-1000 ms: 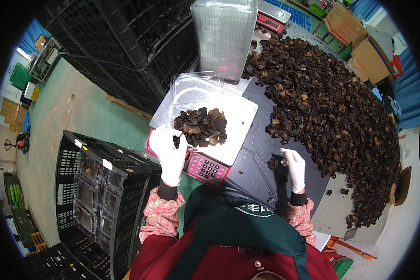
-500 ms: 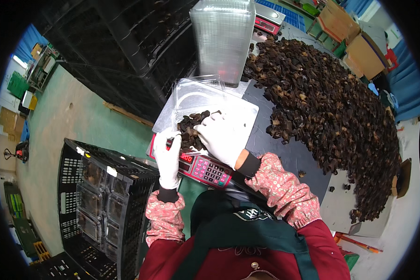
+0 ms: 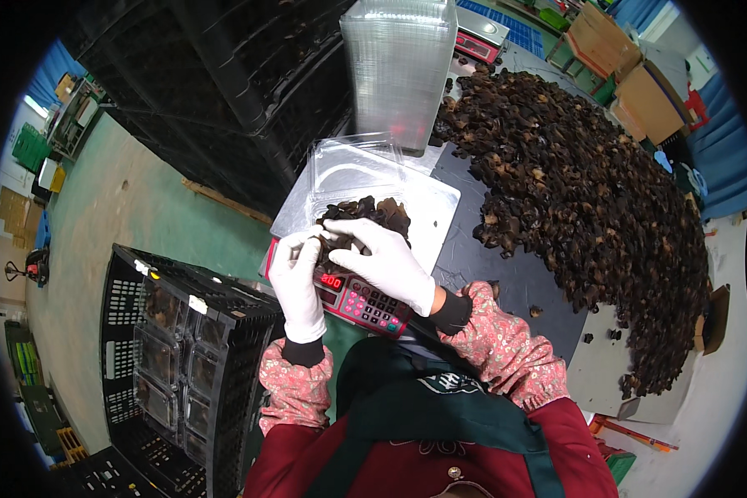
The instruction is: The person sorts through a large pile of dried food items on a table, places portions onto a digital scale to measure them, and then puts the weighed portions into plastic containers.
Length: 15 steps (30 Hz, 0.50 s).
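Note:
A clear plastic clamshell box [image 3: 324, 178], its lid tipped back, stands on the metal pan of a red digital scale [image 3: 432, 207]. Dark, curled pieces that look like wood ear mushrooms [image 3: 378, 212] fill its base. My left hand [image 3: 297, 278], white-gloved, is at the box's near left corner with fingertips pinched; whatever they grip is too small to make out. My right hand [image 3: 390, 261], also gloved, lies over the near part of the mushrooms, its thumb and forefinger apart and fingertips close to my left hand's. Both hands partly hide the box's near side.
A tall stack of clear boxes [image 3: 397, 79] rises behind the scale. To the right spreads a large mushroom heap [image 3: 573, 191] on the table. A black crate [image 3: 224, 290] with filled boxes stands at lower left; stacked dark crates [image 3: 199, 91] tower at far left.
My right hand has moved left and nearer me, across the mushrooms toward my left hand, uncovering the box's far right part. My left hand has shifted slightly, its fingertips a little higher.

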Tool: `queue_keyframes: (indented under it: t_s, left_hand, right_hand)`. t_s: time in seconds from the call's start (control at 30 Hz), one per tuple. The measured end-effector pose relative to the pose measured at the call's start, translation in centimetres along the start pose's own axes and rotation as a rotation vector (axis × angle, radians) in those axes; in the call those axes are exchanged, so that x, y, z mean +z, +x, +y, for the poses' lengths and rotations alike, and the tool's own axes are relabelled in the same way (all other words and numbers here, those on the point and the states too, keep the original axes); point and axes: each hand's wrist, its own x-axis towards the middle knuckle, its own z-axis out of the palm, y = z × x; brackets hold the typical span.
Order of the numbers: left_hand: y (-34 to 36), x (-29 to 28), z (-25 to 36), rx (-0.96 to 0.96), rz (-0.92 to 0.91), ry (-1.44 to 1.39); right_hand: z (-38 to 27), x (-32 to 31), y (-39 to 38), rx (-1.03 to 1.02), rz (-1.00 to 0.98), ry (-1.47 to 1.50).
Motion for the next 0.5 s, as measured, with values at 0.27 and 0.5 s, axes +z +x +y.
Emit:
queue_keyframes:
  t_s: [0.27, 0.5]
  left_hand:
    - [-0.6, -3.3, 0.0, 0.182, 0.203, 0.059]
    - [-1.0, -5.5, -1.5, 0.389, 0.132, 0.692]
  right_hand:
    - [1.5, -7.4, -8.9, 0.468, 0.108, 0.299]
    - [5.4, -19.3, -34.8, 0.801, 0.55, -0.425]
